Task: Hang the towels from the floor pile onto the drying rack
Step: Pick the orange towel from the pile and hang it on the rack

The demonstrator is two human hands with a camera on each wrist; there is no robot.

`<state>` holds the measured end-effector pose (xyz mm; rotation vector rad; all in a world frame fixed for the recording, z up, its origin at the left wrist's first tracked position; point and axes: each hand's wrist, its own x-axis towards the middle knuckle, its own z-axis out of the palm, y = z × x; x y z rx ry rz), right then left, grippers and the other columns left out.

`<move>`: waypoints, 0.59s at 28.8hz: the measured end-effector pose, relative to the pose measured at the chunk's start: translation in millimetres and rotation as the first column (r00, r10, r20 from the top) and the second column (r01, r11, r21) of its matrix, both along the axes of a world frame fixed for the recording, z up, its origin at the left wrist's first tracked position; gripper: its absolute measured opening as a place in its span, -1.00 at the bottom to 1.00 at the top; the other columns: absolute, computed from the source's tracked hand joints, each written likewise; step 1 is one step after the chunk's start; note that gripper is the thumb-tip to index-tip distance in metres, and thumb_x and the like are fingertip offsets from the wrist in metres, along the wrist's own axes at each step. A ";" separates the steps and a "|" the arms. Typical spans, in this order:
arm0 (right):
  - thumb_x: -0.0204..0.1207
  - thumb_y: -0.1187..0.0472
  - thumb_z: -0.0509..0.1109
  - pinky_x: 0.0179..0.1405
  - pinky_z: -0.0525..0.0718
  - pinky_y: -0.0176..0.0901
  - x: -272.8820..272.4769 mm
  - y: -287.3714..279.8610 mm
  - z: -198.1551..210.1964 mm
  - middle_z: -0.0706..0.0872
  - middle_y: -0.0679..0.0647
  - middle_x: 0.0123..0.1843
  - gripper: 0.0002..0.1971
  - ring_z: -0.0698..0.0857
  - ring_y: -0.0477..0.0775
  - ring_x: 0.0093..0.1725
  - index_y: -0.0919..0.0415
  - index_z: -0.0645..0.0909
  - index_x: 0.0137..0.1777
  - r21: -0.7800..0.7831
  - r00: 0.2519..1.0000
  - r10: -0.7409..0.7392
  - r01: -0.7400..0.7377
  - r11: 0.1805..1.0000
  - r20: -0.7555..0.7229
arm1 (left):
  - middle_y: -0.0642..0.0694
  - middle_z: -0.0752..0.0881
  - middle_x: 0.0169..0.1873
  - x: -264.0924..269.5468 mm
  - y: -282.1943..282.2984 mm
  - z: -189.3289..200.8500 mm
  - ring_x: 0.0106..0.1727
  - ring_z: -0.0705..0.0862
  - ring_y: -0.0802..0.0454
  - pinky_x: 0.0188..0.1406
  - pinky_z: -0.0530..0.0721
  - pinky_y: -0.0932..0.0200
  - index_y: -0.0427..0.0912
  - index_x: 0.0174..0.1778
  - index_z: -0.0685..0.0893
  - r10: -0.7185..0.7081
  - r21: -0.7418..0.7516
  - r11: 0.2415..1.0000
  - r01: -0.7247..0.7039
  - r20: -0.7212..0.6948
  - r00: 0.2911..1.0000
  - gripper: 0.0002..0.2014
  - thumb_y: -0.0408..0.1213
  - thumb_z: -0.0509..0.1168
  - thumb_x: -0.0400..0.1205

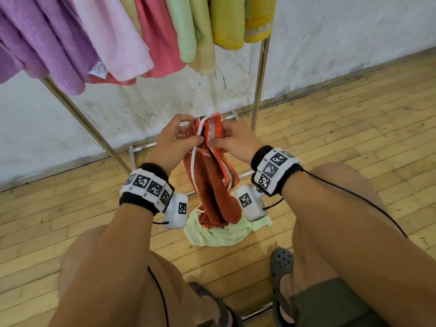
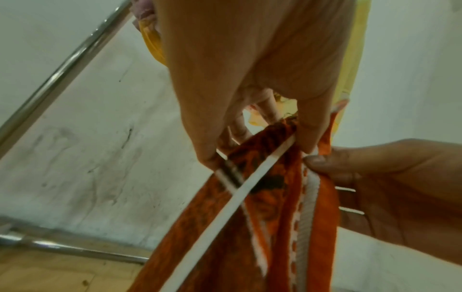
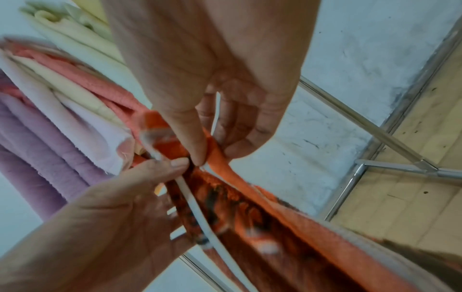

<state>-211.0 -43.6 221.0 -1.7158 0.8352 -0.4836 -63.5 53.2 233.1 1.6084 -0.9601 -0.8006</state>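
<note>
An orange towel (image 1: pixel 212 185) with white and brown edge stripes hangs bunched between my two hands, above the floor. My left hand (image 1: pixel 179 138) pinches its top edge from the left, thumb against fingers. My right hand (image 1: pixel 230 140) pinches the same top edge from the right. In the left wrist view the left hand (image 2: pixel 255 98) pinches the orange towel (image 2: pixel 275 207) at its white border. In the right wrist view the right hand (image 3: pixel 207 118) pinches the towel's (image 3: pixel 275 217) orange fold. A light green towel (image 1: pixel 224 232) lies crumpled on the floor under it.
The metal drying rack (image 1: pixel 258 90) stands ahead against a white wall. Several towels hang from it: purple (image 1: pixel 42 43), pink (image 1: pixel 113 38), coral, pale green (image 1: pixel 184 31), yellow (image 1: pixel 228 20). My knees and sandalled feet (image 1: pixel 280 267) are near the rack's low front bar. The floor is wood.
</note>
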 end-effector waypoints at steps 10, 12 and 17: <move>0.48 0.23 0.52 0.05 0.69 0.04 -0.8 -5.3 -6.0 0.75 -0.07 -0.23 -0.91 0.74 0.02 -0.12 0.07 0.68 -0.20 -0.132 0.994 -0.026 0.012 0.991 -0.110 | -0.17 0.78 -0.20 3.0 -0.5 1.7 -0.22 0.76 -0.05 -0.15 0.71 0.07 -0.12 -0.09 0.66 0.065 -0.082 0.994 -0.073 -0.098 0.993 -0.89 -0.37 0.46 0.57; 0.48 0.31 0.52 0.10 0.75 0.04 -1.1 -5.1 -2.2 0.78 -0.06 -0.24 -0.88 0.77 0.00 -0.14 0.07 0.72 -0.19 -0.094 0.998 -0.048 0.051 0.994 0.031 | -0.10 0.82 -0.18 -0.1 -1.1 -0.6 -0.17 0.80 -0.06 -0.10 0.72 0.06 -0.13 0.00 0.67 0.032 0.000 0.999 -0.033 -0.135 0.990 -0.84 -0.36 0.47 0.55; 0.46 0.42 0.50 0.11 0.75 -0.18 -2.6 0.4 8.7 0.85 0.09 -0.09 -0.86 0.80 0.01 -0.03 0.19 0.80 -0.10 -0.037 0.973 -0.024 0.033 0.999 0.229 | -0.23 0.83 0.00 -11.0 -0.9 -9.1 0.07 0.80 -0.21 0.18 0.72 -0.10 -0.27 0.11 0.75 -0.160 0.148 0.974 0.174 -0.099 0.982 -0.77 -0.38 0.48 0.54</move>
